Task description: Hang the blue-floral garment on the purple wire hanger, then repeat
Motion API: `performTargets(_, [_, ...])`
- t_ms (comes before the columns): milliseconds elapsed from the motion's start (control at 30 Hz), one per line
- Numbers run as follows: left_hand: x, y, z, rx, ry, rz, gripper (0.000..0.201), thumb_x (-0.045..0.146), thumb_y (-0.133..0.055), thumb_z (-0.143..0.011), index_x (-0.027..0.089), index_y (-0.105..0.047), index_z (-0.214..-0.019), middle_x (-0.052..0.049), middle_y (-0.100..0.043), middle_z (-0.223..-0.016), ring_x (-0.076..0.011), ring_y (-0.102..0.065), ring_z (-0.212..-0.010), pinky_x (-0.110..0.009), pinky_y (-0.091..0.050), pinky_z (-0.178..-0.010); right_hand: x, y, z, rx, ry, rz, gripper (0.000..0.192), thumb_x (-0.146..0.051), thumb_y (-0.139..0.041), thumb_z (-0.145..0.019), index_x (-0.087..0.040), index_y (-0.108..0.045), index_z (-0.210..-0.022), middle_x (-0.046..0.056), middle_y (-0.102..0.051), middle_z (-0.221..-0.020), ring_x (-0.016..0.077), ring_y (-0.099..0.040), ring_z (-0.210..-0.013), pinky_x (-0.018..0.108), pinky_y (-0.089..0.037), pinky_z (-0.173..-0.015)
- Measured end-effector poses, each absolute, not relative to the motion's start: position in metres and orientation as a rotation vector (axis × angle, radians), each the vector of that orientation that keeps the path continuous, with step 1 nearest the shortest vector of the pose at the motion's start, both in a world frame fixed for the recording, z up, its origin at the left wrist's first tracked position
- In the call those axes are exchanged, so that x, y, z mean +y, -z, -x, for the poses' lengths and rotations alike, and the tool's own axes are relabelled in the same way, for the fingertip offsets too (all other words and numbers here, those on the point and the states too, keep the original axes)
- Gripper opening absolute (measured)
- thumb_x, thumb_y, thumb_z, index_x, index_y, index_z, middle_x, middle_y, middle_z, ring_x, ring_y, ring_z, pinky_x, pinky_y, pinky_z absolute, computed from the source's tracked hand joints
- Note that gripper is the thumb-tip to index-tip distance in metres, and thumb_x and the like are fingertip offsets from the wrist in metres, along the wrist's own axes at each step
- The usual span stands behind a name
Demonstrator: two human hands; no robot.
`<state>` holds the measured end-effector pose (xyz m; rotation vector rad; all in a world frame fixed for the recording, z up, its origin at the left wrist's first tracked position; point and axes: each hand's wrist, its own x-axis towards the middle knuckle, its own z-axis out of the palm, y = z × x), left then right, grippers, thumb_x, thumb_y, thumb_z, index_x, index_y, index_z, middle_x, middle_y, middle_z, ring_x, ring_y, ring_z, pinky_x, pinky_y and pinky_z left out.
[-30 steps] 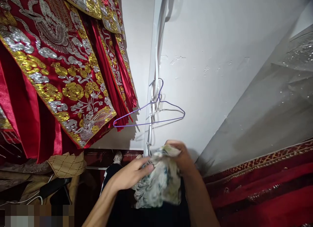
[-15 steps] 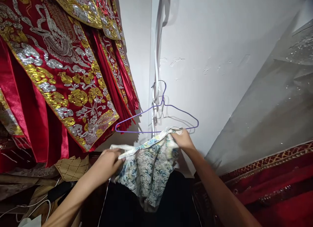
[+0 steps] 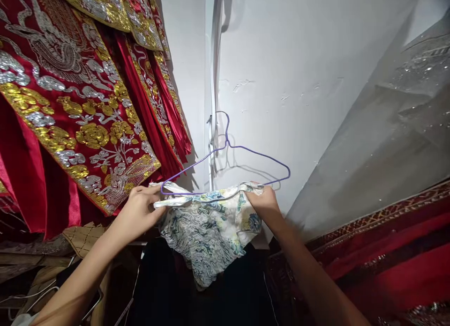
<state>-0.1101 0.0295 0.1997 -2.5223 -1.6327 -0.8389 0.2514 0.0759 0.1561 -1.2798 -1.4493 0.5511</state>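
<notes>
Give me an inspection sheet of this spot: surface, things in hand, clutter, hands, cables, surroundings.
Surface: white wall, paint chipped.
Things in hand: floral garment stretched at the purple wire hanger, which hangs on the wall.
Clutter: quilted tan fabric low at left.
Hands: left hand and right hand each grip a top corner of the garment.
Cables: white cable at lower left.
Surroundings: red embroidered robes at left, clear plastic cover at right.
</notes>
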Motion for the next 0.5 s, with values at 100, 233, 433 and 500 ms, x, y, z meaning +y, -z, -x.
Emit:
performTargets(100, [0.027, -0.216, 0.106, -1.552, 0.943, 2.455, 0.024, 0.032, -0.054, -0.090, 0.020, -0.071, -0.077, -0.011, -0.070, -0.128, -0.0347, -0.063, -0.120, -0.048, -0.047, -0.100, 0.074, -0.150, -0.238, -1.431, -0.598, 1.248, 0.014, -0.030, -0.064, -0.075, -0.018, -0.065, -0.068, 0.003, -0.066, -0.064, 0.0212, -0.063, -0.068, 0.029, -0.051, -0.064])
performTargets(233, [0.049, -0.239, 0.092, -1.385, 1.120, 2.456, 0.015, 0.026, -0.052, -0.091, 0.020, -0.065, -0.096, -0.010, -0.068, -0.121, -0.0281, -0.064, -0.113, -0.039, -0.050, -0.095, 0.057, -0.140, -0.210, -1.478, -0.725, 1.131, 0.014, -0.028, -0.062, -0.077, -0.019, -0.073, -0.077, 0.005, -0.070, -0.068, 0.0235, -0.067, -0.072, 0.031, -0.055, -0.066])
performTargets(433, [0.092, -0.238, 0.085, -1.355, 1.107, 2.471, 0.033, 0.027, -0.044, -0.099, 0.021, -0.061, -0.125, -0.009, -0.066, -0.115, -0.0256, -0.064, -0.106, -0.038, -0.049, -0.094, 0.021, -0.145, -0.214, -1.603, -0.697, 1.066, 0.063, -0.024, -0.059, -0.078, -0.019, -0.061, -0.141, 0.005, -0.077, -0.098, 0.0275, -0.071, -0.094, 0.036, -0.057, -0.087])
performTargets(500, [0.097, -0.233, 0.085, -1.356, 1.092, 2.460, 0.031, 0.025, -0.041, -0.100, 0.019, -0.064, -0.119, -0.010, -0.063, -0.107, -0.0256, -0.062, -0.101, -0.038, -0.049, -0.091, 0.020, -0.151, -0.234, -1.436, -0.555, 1.111, 0.089, -0.027, -0.065, -0.077, -0.020, -0.032, -0.160, 0.001, -0.073, -0.081, 0.0227, -0.069, -0.074, 0.034, -0.058, -0.072])
